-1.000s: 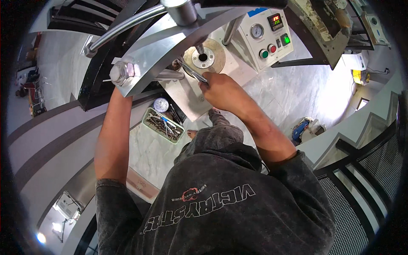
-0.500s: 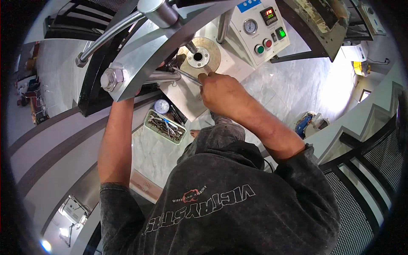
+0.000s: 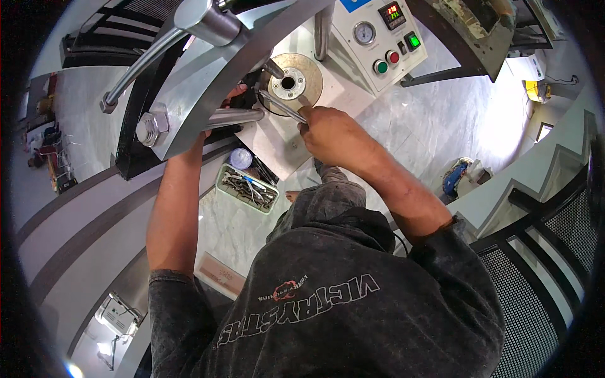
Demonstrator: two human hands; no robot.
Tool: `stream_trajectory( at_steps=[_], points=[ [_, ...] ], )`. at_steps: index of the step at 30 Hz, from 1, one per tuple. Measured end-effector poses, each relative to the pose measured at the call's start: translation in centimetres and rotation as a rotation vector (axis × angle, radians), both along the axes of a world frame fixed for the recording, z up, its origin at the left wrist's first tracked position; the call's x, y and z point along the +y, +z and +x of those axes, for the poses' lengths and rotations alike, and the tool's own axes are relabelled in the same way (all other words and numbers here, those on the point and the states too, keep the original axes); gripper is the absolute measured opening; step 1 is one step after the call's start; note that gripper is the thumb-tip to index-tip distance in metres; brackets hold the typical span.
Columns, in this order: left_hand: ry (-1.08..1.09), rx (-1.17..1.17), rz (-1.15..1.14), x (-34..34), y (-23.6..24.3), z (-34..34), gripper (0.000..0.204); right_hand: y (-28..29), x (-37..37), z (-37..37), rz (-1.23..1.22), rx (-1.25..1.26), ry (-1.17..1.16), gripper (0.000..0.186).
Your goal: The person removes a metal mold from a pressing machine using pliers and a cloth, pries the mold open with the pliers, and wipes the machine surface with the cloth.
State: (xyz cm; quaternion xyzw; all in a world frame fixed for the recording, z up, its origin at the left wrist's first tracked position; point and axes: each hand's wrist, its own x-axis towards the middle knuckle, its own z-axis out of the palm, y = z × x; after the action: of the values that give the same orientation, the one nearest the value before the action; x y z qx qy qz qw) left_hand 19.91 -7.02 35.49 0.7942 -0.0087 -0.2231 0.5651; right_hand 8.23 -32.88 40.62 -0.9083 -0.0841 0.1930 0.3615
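Note:
My right hand (image 3: 332, 134) is closed round a slim metal rod (image 3: 285, 108). Its far end reaches toward a dark part beside the round metal disc (image 3: 311, 74). A smaller ring with screws and a dark central hole (image 3: 288, 83) sits on that disc. Some fingers of my left hand (image 3: 237, 92) show beyond a thick steel post (image 3: 234, 118), close to the dark part. Most of that hand is hidden behind the post and the heavy curved metal plate (image 3: 211, 88), so its grip is not visible.
A control box (image 3: 378, 53) with gauge, lit display and buttons stands right of the disc. A large bolt (image 3: 153, 128) and a lever (image 3: 145, 60) stick out from the press at left. Below are a tool-filled tray (image 3: 246, 189) and a round container (image 3: 240, 158).
My right hand has shifted slightly right and down, and the rod lies more steeply. More left-hand fingers show beyond the post. The whole view has shifted a little.

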Motion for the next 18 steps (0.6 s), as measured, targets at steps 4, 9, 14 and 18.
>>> stream_trajectory(
  at_steps=[4, 9, 14, 18],
  points=[
    [0.125, 0.345, 0.160, 1.8, -0.3, 0.7, 0.032, -0.3, 0.8, -0.1, 0.071, 0.045, 0.006, 0.023],
    [0.034, 0.266, 0.000, -1.4, 3.0, -0.5, 0.032, -0.4, 0.5, -0.7, 0.106, 0.061, -0.044, 0.024],
    [0.082, 0.082, 0.041, 0.5, 1.4, -0.5, 0.033, -0.6, 1.3, -0.5, 0.136, -0.002, -0.038, 0.024],
    [0.093, -0.003, 0.005, 1.7, 0.7, -0.5, 0.036, -0.7, 1.7, 0.2, 0.143, -0.015, -0.059, 0.023]
  ],
)
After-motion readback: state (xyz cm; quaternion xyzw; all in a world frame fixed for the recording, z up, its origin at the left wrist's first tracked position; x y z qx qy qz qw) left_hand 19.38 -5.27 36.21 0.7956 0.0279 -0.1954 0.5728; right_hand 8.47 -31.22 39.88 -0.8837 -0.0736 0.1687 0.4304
